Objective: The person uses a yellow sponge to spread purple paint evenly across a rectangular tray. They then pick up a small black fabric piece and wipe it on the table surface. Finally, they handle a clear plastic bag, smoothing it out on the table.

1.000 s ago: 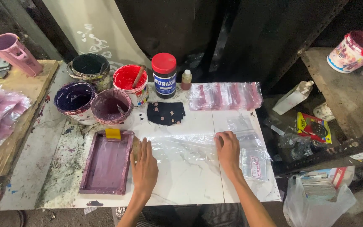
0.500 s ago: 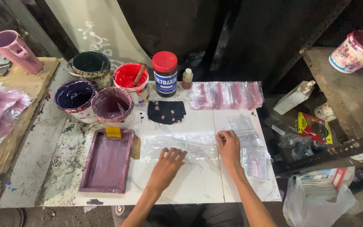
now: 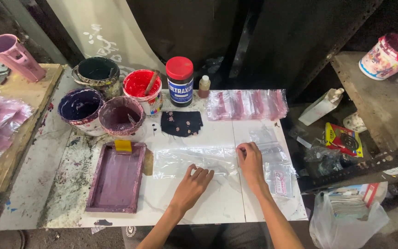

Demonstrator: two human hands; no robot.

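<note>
Head view: we press our left hand (image 3: 193,183) and right hand (image 3: 250,162), both flat and open, on the clear plastic bag (image 3: 194,161) lying mid-table. It could slide, we judge, toward the wet purple tray (image 3: 116,177).

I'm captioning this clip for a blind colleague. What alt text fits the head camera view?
Two bare hands, left hand and right hand, press flat on a clear plastic bag on a white table. Beside them lies a purple-stained printing frame; behind stand paint tubs, a red-lidded jar and a row of pink-printed bags.
</note>
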